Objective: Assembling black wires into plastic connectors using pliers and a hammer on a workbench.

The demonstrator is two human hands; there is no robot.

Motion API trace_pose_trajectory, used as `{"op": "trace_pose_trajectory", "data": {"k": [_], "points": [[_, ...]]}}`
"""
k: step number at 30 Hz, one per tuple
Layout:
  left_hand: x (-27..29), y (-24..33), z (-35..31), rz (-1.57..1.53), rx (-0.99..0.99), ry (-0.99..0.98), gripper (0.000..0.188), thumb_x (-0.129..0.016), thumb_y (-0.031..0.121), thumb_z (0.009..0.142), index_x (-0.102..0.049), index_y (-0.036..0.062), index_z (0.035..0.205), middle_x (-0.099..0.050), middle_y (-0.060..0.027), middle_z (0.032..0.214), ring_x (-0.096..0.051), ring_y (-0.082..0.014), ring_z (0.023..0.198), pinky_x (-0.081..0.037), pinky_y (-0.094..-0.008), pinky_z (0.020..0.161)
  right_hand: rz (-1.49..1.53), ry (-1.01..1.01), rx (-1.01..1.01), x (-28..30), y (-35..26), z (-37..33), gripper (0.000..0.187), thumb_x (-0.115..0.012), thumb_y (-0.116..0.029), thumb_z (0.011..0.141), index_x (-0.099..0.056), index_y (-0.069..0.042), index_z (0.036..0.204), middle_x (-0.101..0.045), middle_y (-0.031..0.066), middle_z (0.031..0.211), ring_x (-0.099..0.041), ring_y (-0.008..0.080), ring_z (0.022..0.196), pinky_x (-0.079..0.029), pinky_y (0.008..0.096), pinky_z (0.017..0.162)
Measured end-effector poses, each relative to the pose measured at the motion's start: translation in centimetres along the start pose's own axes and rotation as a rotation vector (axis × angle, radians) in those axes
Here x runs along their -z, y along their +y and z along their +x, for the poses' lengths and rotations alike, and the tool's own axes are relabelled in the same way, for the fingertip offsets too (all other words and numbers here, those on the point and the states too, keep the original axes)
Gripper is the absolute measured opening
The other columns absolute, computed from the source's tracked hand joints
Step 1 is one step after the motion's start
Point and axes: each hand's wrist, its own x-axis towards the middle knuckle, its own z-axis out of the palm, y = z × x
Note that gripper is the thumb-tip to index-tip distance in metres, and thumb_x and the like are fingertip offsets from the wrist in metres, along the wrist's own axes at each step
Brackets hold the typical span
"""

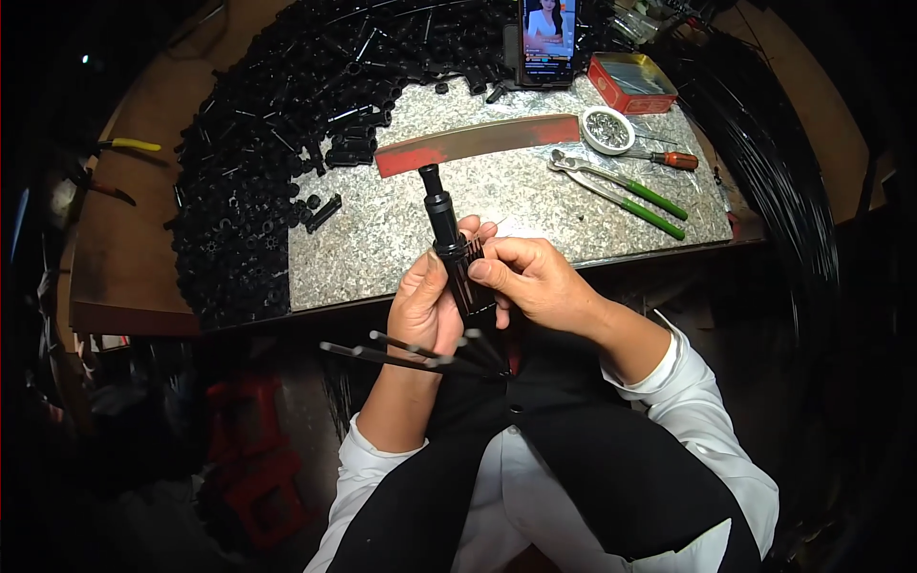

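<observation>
Above my lap, both hands close on what looks like a black umbrella frame (443,222). Its ringed black shaft points up and away, past the table's front edge. My left hand (420,301) wraps round it from the left, the thumb along its side. My right hand (537,284) pinches thin black ribs at the slotted collar between thumb and forefinger. Whether a small part sits in that pinch is hidden. Several black rods (411,355) fan out below my hands, toward the lower left.
A curved red-brown strip (478,140) lies just beyond the shaft. Black plastic parts (239,201) are heaped at left. Rightward are green-handled pincers (621,194), a white bowl of metal bits (608,131), a screwdriver (673,159), a red tin (630,84), a phone (547,43) and black rods (778,158).
</observation>
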Motion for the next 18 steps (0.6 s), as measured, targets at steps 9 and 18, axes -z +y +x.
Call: {"op": "trace_pose_trajectory", "data": {"k": [9,18], "points": [[-0.9,0.4,0.1,0.068,0.015,-0.149,0.034,-0.048,0.02,0.095,-0.055,-0.0059,0.116,-0.041,-0.0237,0.134,-0.041,-0.0351,0.126,-0.054,-0.0433,0.085,0.033,-0.154,-0.026,1.0,0.3,0.4,0.029,-0.053,-0.027,0.094,-0.055,-0.003,0.077,-0.054,0.0007,0.068,-0.057,0.0092,0.052,-0.047,0.0207,0.048],[-0.6,0.0,0.3,-0.048,0.031,-0.13,0.044,-0.059,0.019,0.089,-0.047,-0.0032,0.125,-0.043,-0.0174,0.135,-0.055,-0.0292,0.112,-0.058,-0.0432,0.076,0.017,-0.161,-0.045,1.1,0.1,0.3,0.03,-0.054,-0.029,0.094,-0.058,-0.003,0.08,-0.056,0.001,0.069,-0.056,0.0086,0.052,-0.045,0.0201,0.047]]}}
